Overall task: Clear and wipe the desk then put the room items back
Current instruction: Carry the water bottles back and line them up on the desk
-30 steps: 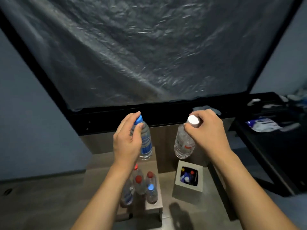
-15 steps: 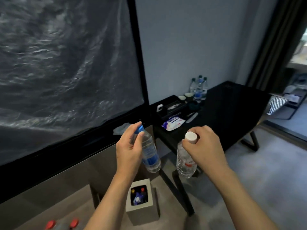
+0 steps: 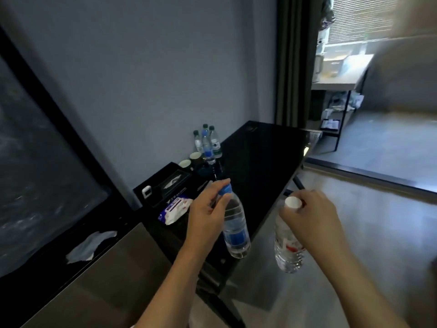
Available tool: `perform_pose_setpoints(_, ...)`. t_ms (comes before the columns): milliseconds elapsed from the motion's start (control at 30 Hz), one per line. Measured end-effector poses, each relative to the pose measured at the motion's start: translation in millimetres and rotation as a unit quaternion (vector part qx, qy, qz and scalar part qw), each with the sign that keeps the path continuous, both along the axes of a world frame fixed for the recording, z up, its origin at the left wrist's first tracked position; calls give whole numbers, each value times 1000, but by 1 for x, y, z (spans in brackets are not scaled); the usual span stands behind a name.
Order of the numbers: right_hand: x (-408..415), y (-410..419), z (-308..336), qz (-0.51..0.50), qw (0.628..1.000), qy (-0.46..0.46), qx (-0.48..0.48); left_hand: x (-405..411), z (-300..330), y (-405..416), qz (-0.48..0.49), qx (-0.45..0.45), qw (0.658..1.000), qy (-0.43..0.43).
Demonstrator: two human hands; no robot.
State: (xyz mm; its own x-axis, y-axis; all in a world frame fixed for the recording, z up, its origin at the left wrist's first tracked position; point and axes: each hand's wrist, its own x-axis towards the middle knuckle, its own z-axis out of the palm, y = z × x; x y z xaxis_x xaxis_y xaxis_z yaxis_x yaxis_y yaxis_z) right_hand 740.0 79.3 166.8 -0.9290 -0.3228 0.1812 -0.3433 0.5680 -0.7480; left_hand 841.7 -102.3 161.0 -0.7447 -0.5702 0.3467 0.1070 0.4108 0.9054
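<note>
Bottles hang neck-up from both hands in the head view: the left hand (image 3: pixel 208 216) pinches the blue-capped bottle (image 3: pixel 234 228) at its neck, the right hand (image 3: pixel 312 218) curls round the white-capped bottle (image 3: pixel 287 245) just under the cap. Both hang near-upright at the black tabletop's (image 3: pixel 260 162) near edge. Three bottles (image 3: pixel 207 145) stand at its far edge by the wall, ahead of the left grip, which looks the nearer.
</note>
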Motion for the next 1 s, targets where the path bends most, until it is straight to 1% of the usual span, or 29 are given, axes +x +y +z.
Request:
perform_pose_setpoints(100, -58, 5, -8, -27, 999, 12, 13, -70, -9, 6, -42, 7, 999, 4)
perform_pose_setpoints(267, -163, 12, -5, -60, 997, -3, 50, -192, -8, 12, -116, -25, 993, -1)
perform_pose_setpoints(467, -284, 37, -6, -116, 992, 14, 37, -334, -5, 36, -170, -27, 985, -17)
perform_pose_setpoints(567, -343, 54, -17, -131, 991, 6, 32, -400, -13, 51, -184, -18, 982, -26)
perform_pose_setpoints(667, -405, 71, -27, -119, 992, -9, 40, -463, -19, 70, -186, -21, 982, -29)
perform_pose_setpoints(733, -448, 85, -25, -107, 993, -3, 42, -501, -15, 86, -186, -34, 982, -22)
perform_pose_setpoints(833, -505, 101, -16, -105, 994, -2, 36, -560, -7, 101, -192, -41, 980, -35)
perform_pose_setpoints(1000, -597, 103, -9, -77, 996, 10, 44, -642, -1, 110, -157, -50, 986, -6)
